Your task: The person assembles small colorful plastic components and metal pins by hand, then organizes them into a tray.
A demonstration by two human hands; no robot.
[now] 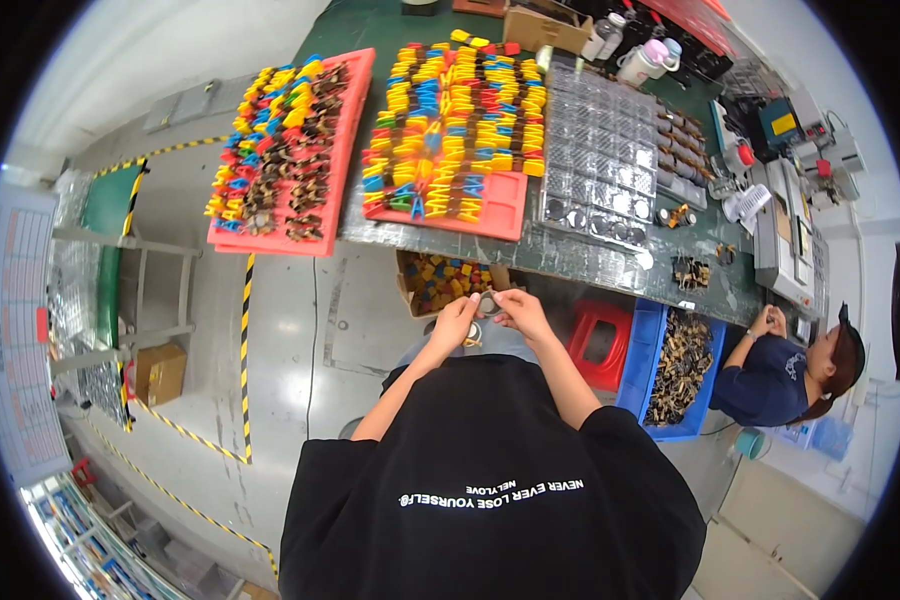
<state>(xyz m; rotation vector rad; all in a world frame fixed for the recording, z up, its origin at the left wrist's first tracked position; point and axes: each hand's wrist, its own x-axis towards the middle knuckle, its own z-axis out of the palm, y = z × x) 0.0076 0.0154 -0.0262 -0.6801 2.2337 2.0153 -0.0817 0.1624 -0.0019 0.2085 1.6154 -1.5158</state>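
Note:
In front of my lap, my left hand (454, 324) and my right hand (525, 313) are close together, fingers pinching a small round grey part with a ring-like rim (488, 304) between them. Its exact kind is too small to make out. Just under the hands, another small round piece with a brownish edge (473, 335) lies at my lap. Right beyond my hands, below the table edge, stands a cardboard box (406, 287) holding many yellow, red and blue plastic clips (450, 278).
On the green table (560, 252) lie a red tray of clips (510, 205), clear plastic trays (600, 150) and small parts (690, 271). Another red tray (332, 190) overhangs at left. A red stool (601, 345) and blue bin (638, 375) stand right; a co-worker (770, 375) sits beyond.

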